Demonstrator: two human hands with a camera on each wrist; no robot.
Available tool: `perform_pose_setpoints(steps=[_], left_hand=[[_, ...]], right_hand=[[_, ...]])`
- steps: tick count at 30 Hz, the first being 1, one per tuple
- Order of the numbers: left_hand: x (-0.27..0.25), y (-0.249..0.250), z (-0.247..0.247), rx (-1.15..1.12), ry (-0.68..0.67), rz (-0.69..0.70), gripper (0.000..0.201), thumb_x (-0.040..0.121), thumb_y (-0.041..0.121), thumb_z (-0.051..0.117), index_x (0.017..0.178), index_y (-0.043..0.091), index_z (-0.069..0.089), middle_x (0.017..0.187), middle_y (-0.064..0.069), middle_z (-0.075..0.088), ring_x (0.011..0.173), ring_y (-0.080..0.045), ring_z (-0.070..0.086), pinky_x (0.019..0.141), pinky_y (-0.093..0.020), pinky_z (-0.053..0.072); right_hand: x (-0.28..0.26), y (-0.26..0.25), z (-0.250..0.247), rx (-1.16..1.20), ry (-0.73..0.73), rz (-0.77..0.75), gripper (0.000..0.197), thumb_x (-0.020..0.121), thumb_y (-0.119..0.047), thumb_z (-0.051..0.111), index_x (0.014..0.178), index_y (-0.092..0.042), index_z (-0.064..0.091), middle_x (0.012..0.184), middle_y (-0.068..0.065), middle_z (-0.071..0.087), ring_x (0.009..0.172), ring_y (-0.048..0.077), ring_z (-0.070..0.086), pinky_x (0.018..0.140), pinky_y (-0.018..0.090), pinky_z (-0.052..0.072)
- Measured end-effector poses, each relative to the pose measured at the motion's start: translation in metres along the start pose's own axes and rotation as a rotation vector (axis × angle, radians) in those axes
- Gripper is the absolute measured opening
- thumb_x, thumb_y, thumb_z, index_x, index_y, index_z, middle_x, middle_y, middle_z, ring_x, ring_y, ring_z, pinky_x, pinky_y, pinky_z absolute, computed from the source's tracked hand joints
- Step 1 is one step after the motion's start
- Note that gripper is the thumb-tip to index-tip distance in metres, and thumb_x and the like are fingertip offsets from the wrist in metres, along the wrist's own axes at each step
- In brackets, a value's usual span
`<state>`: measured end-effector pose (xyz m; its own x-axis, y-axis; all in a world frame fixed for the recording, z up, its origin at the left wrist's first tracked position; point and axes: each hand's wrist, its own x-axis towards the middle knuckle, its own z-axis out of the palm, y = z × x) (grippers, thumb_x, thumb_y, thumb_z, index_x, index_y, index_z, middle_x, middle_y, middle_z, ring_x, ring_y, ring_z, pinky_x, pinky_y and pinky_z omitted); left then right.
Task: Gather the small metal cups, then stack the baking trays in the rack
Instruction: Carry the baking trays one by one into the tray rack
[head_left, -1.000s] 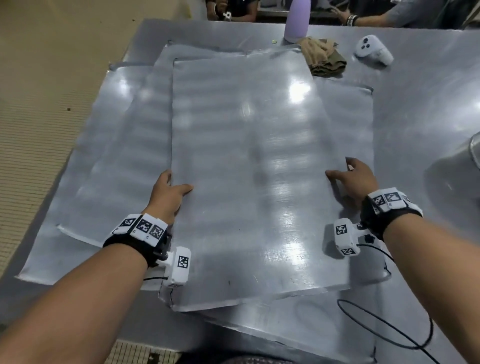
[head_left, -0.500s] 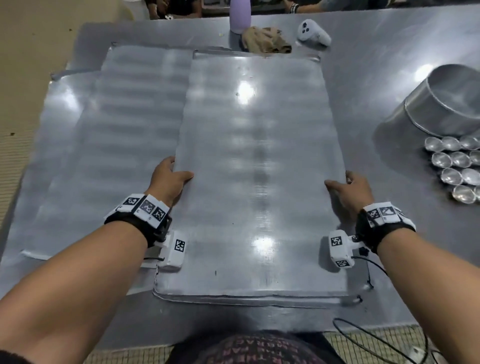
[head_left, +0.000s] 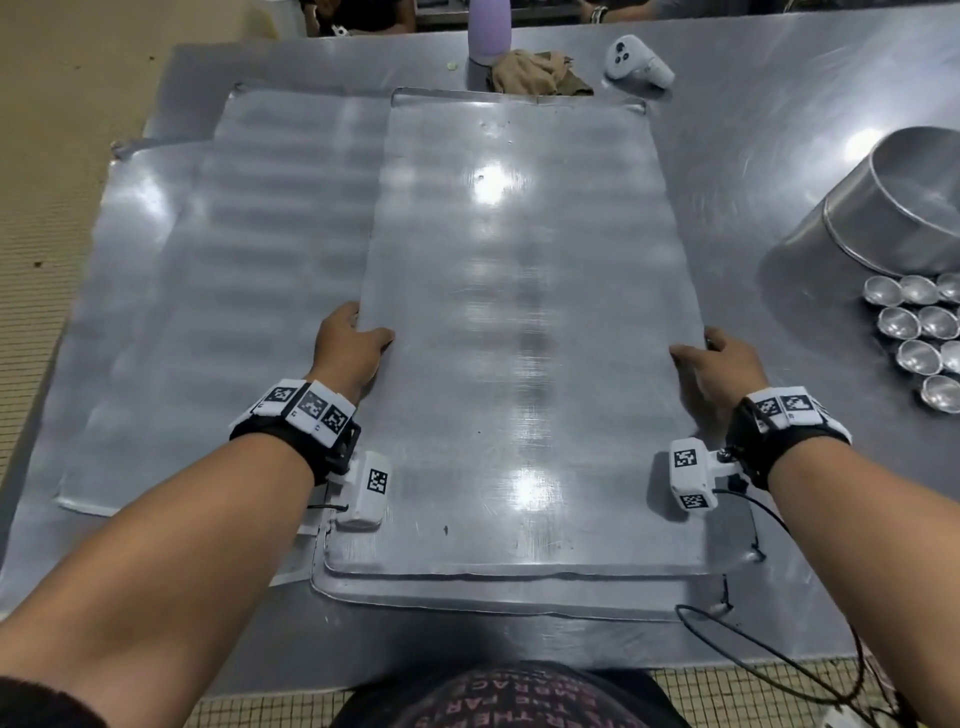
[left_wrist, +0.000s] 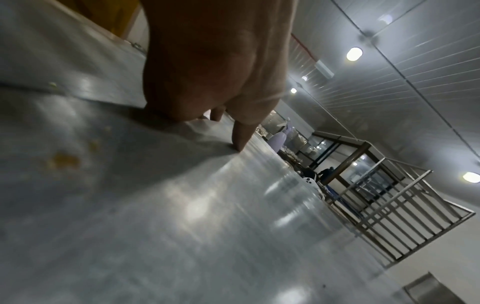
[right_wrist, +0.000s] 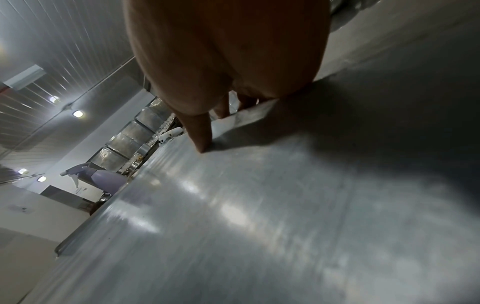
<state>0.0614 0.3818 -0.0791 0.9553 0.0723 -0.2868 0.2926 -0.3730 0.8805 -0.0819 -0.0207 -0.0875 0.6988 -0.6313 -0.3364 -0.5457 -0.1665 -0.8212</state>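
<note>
Baking tray (head_left: 524, 322) on top, both hands clamped on its long edges: left hand (head_left: 349, 349) at the left rim, right hand (head_left: 723, 368) at the right, thumbs on top. More trays (head_left: 249, 270) underneath, fanned left across the surface (head_left: 779, 156). Metal cups (head_left: 919, 332) cluster right, well apart.

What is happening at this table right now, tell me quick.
A person holds the top baking tray by its long sides, left hand on one edge, right hand on the other, thumbs on top. It lies over more trays on the steel table. The small metal cups sit gathered beside a metal tub on the right.
</note>
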Motion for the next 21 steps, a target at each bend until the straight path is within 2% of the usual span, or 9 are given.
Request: perform_pose_setpoints(steps=[3, 5, 7, 8, 10, 13, 17, 19, 21], left_hand=[[0.005, -0.001, -0.003, 0.099, -0.017, -0.034, 0.026, 0.081, 0.017, 0.075, 0.105, 0.021, 0.065, 0.114, -0.003, 0.066, 0.094, -0.023, 0.068, 0.086, -0.030, 0.056], [0.007, -0.003, -0.006, 0.233, -0.021, -0.063, 0.018, 0.074, 0.028, 0.073, 0.091, 0.028, 0.067, 0.119, -0.009, 0.055, 0.089, -0.032, 0.067, 0.088, -0.037, 0.059], [0.005, 0.000, -0.007, 0.284, -0.018, -0.039, 0.011, 0.075, 0.025, 0.070, 0.073, 0.032, 0.062, 0.105, -0.007, 0.050, 0.087, -0.038, 0.066, 0.082, -0.040, 0.059], [0.004, 0.000, -0.008, 0.279, -0.012, -0.020, 0.012, 0.076, 0.022, 0.070, 0.072, 0.030, 0.063, 0.096, -0.006, 0.055, 0.084, -0.036, 0.067, 0.076, -0.037, 0.060], [0.001, -0.001, -0.010, 0.285, 0.006, -0.003, 0.005, 0.081, 0.015, 0.070, 0.082, 0.020, 0.069, 0.085, -0.004, 0.069, 0.080, -0.029, 0.068, 0.068, -0.030, 0.056], [-0.003, -0.008, -0.016, 0.310, 0.027, -0.020, 0.005, 0.083, 0.015, 0.071, 0.085, 0.017, 0.075, 0.087, -0.011, 0.076, 0.087, -0.032, 0.072, 0.078, -0.039, 0.058], [-0.016, -0.021, -0.026, 0.305, 0.042, -0.032, 0.015, 0.089, 0.016, 0.070, 0.098, 0.011, 0.080, 0.083, 0.000, 0.072, 0.084, -0.022, 0.068, 0.079, -0.027, 0.051], [-0.026, -0.030, -0.028, 0.334, 0.032, -0.024, 0.011, 0.091, 0.019, 0.067, 0.085, 0.018, 0.077, 0.079, 0.000, 0.068, 0.081, -0.021, 0.064, 0.078, -0.027, 0.048], [-0.033, -0.036, -0.026, 0.347, 0.011, -0.034, 0.020, 0.091, 0.019, 0.065, 0.071, 0.021, 0.067, 0.078, -0.002, 0.064, 0.076, -0.020, 0.058, 0.073, -0.028, 0.044]], right_hand=[[0.006, 0.003, 0.003, -0.105, -0.009, -0.007, 0.034, 0.085, -0.019, 0.072, 0.118, -0.013, 0.068, 0.111, 0.007, 0.073, 0.102, 0.025, 0.068, 0.090, 0.032, 0.050], [0.010, 0.003, 0.004, -0.227, 0.001, -0.012, 0.039, 0.082, -0.021, 0.073, 0.119, -0.010, 0.068, 0.115, 0.012, 0.071, 0.104, 0.030, 0.067, 0.090, 0.035, 0.051], [0.010, 0.000, 0.007, -0.343, 0.009, -0.020, 0.048, 0.081, -0.023, 0.075, 0.126, -0.011, 0.064, 0.124, 0.014, 0.066, 0.111, 0.033, 0.063, 0.096, 0.038, 0.048], [0.009, -0.002, 0.007, -0.388, 0.007, -0.032, 0.050, 0.081, -0.024, 0.075, 0.128, -0.012, 0.063, 0.123, 0.014, 0.066, 0.111, 0.033, 0.062, 0.095, 0.038, 0.048], [0.009, -0.003, 0.005, -0.438, 0.020, -0.026, 0.041, 0.082, -0.024, 0.074, 0.120, -0.014, 0.065, 0.109, 0.010, 0.067, 0.101, 0.031, 0.063, 0.084, 0.033, 0.046], [0.008, 0.002, -0.005, -0.450, 0.013, 0.015, 0.032, 0.082, -0.024, 0.073, 0.113, -0.017, 0.071, 0.108, 0.008, 0.073, 0.100, 0.031, 0.066, 0.081, 0.030, 0.044], [-0.009, 0.008, -0.018, -0.455, 0.030, 0.054, 0.031, 0.084, -0.023, 0.074, 0.114, -0.019, 0.073, 0.115, 0.008, 0.073, 0.106, 0.031, 0.065, 0.087, 0.031, 0.046], [-0.020, 0.013, -0.021, -0.446, 0.035, 0.067, 0.034, 0.083, -0.026, 0.074, 0.117, -0.019, 0.072, 0.119, 0.007, 0.071, 0.110, 0.032, 0.064, 0.094, 0.034, 0.047], [-0.026, 0.016, -0.023, -0.414, 0.031, 0.100, 0.039, 0.084, -0.026, 0.074, 0.121, -0.019, 0.071, 0.122, 0.007, 0.069, 0.113, 0.032, 0.062, 0.098, 0.036, 0.046]])
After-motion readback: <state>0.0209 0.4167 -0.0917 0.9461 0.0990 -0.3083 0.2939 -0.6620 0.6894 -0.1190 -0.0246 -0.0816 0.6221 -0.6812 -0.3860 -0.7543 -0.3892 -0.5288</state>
